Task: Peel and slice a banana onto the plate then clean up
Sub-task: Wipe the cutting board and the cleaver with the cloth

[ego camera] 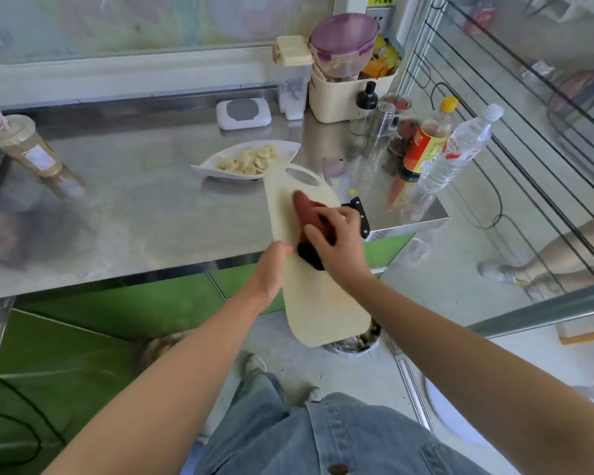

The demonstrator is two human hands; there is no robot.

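We are in the clean-up step. The banana slices [251, 161] already lie on the white plate [204, 168], which sits on the counter [134, 207] beyond the board. Our left hand [271, 269] grips the left edge of the cutting board [319, 303], fingers closed on it, and tilts the near end out past the counter edge, above a metal bin [354, 342] on the floor. Our right hand [336, 241] presses a dark red peel or scrap [304, 209] against the board, fingers curled over it; what exactly it is we cannot tell. A knife [359, 214] lies just right of the board. Next move, as we judge it: sweep the scrap down into the bin while holding the board steady.
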